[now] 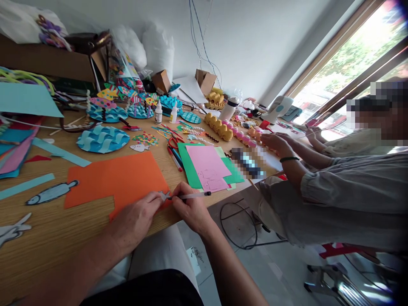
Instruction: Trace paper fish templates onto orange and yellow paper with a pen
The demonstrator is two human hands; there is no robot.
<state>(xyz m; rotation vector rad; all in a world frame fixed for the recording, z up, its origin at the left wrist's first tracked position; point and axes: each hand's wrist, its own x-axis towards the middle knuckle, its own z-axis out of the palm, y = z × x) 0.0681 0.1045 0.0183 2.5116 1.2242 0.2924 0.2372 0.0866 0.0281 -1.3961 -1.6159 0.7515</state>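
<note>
Bare forearms (219,263) over wooden table (47,238), left hand (140,212) tight on grey cutout (164,196), right hand (191,208) around pen (196,195), pale wall (242,42) beyond.

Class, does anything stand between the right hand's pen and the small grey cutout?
Nothing visible does. The pen in the right hand has its tip at the cutout; the left hand is on the cutout's opposite side, not between them.

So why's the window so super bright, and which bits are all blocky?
In the head view, glare washes out much of the window, likely from strong daylight; in that same head view, square blocks cover a co-worker's head and a patch by the pink paper; also in the head view, the pen in the right hand looks fairly clear.
</note>
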